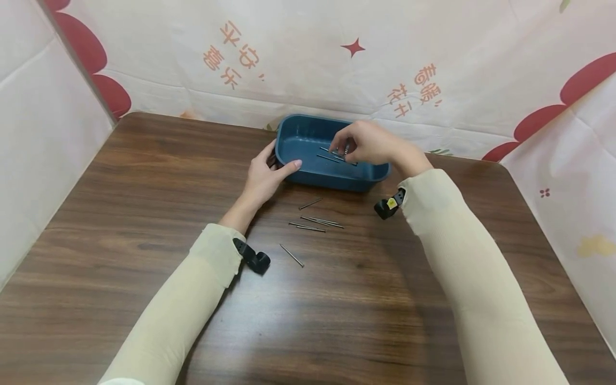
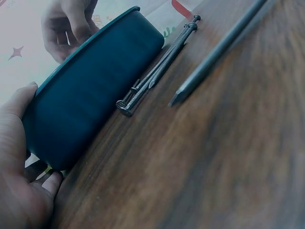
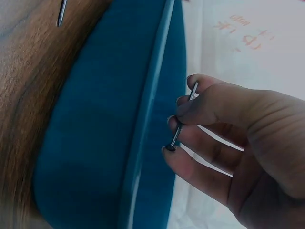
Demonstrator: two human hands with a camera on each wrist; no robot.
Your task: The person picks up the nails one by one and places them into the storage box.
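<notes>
Upper centre, your right hand [image 1: 369,141] is pinching a nail [image 3: 176,134] mid-shank, likely stiff, slick; left hand [image 1: 264,174] is gripping the bin [image 1: 332,181].

Wood-grain table [image 1: 125,224]; pale cloth backdrop [image 1: 308,69] printed with red star [image 1: 353,47], orange characters [image 1: 248,56].

This is looking like a makeshift indoor booth, screened off with fabric. A dark wood-grain table [image 1: 144,214] is filling the middle, and a pale printed backdrop [image 1: 308,69] is hanging along its far edge, displaying orange characters [image 1: 230,33] and a red four-pointed star [image 1: 353,47]. A pale left panel [image 1: 38,139] and a pale right panel [image 1: 577,198] are enclosing the sides, and red scalloped shapes [image 1: 83,44] are showing near both far corners. The type of building is not showing.
</notes>
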